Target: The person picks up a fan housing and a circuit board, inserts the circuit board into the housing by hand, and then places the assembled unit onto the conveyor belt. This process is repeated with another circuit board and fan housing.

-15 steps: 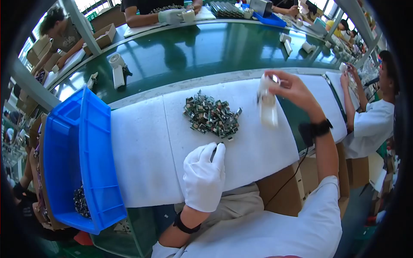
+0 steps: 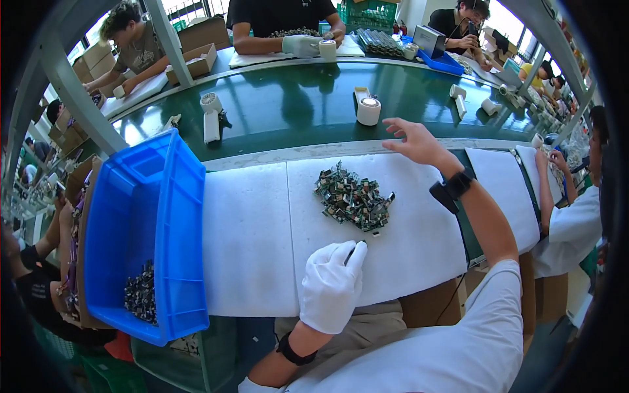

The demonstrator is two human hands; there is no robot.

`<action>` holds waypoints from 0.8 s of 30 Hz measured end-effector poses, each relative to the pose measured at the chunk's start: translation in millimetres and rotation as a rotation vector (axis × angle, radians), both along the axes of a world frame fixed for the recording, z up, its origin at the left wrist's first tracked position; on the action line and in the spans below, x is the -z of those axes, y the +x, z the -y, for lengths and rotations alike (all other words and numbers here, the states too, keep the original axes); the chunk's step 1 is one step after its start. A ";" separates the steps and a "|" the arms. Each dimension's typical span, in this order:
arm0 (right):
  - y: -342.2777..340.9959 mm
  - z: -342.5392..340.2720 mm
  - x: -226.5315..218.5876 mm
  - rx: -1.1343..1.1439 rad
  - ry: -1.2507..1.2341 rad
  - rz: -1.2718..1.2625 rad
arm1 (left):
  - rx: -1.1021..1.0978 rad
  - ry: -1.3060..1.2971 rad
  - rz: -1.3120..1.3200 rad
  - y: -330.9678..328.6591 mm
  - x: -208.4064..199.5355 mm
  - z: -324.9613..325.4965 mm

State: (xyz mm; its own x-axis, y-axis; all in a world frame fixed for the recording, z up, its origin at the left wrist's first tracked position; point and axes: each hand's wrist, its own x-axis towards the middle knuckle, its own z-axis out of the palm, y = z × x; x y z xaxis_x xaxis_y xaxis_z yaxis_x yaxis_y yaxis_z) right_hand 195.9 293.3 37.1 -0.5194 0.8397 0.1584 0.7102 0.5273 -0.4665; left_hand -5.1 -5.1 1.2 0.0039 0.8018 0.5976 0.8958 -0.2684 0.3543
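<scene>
We see the pile of small metal parts (image 2: pixel 352 198) in the middle of the frame on the white pad (image 2: pixel 249 236), stretched from upper left to lower right. Our left hand (image 2: pixel 332 285), in a white glove, lies flat and open just below it, holding nothing, and is the nearer one. Our bare right hand (image 2: pixel 416 141) hangs open and empty to the upper right, near the white cylinder (image 2: pixel 368 110) on the green belt.

One blue bin (image 2: pixel 164 216), one pile of small metal parts (image 2: pixel 352 196) on the white pad (image 2: pixel 262 223), two hands: one gloved (image 2: pixel 333 283), one bare (image 2: pixel 416 141).
</scene>
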 end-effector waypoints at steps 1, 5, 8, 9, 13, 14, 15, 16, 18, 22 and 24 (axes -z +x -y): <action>3.3 10.6 -6.1 -0.025 -0.045 0.021 | 0.002 -0.005 0.003 -0.7 0.2 0.2; 34.2 61.6 -22.0 -0.098 -0.021 0.281 | 0.085 0.036 0.023 -6.6 1.1 3.8; 54.3 115.5 -30.7 -0.064 0.024 0.293 | 0.096 -0.002 0.035 -8.4 -4.7 5.6; 57.9 129.8 -29.3 -0.020 -0.040 0.294 | 0.102 -0.001 0.042 -7.8 -5.7 4.1; 64.7 151.3 -12.2 0.071 -0.039 0.292 | 0.111 -0.062 0.031 -3.1 -7.9 4.4; 65.1 154.3 -8.5 0.084 -0.007 0.285 | 0.105 -0.053 0.031 -1.2 -6.9 4.5; 64.4 154.6 -8.9 0.094 -0.011 0.283 | 0.100 -0.040 0.031 -1.3 -5.5 2.8; 63.7 153.4 -11.8 0.097 -0.027 0.301 | 0.095 -0.026 0.030 -1.6 -4.7 1.4; 63.3 150.3 -15.5 0.095 -0.059 0.339 | 0.106 -0.032 0.030 -1.6 -3.9 0.0; 63.9 146.7 -10.5 0.109 -0.051 0.357 | 0.118 -0.050 0.033 -0.7 -2.6 -4.6; 63.8 144.5 -10.3 0.107 -0.043 0.351 | 0.136 -0.069 0.025 -2.3 -2.6 -5.5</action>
State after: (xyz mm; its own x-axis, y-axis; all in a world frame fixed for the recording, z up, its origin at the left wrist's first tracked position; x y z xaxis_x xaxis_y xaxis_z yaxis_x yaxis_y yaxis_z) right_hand 259.8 148.8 47.3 -0.4451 0.8941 -0.0502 0.8808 0.4270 -0.2046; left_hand -7.4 0.5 3.9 0.1009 0.8340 0.5425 0.8437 -0.3606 0.3975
